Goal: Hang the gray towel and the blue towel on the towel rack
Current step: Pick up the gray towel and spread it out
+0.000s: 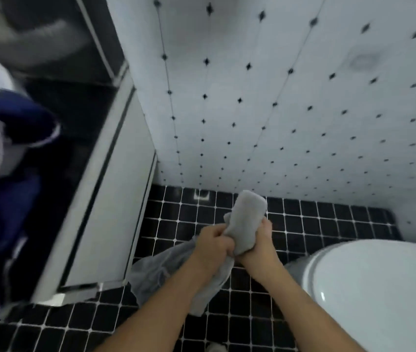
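Observation:
Both my hands grip the gray towel (246, 219) low in the middle of the view. My left hand (214, 246) clutches its left side and my right hand (259, 247) its right side. A folded end of the towel sticks up above my fingers, and the rest hangs down under my left forearm. The blue towel (16, 123), dark blue with a pale edge, lies blurred at the far left on the black counter beside a white basin. No towel rack can be made out.
A white toilet (379, 288) stands at the lower right. Black floor tiles (316, 224) lie below, and a white tiled wall (278, 110) with small black diamonds rises ahead. The white cabinet side (110, 212) closes off the left.

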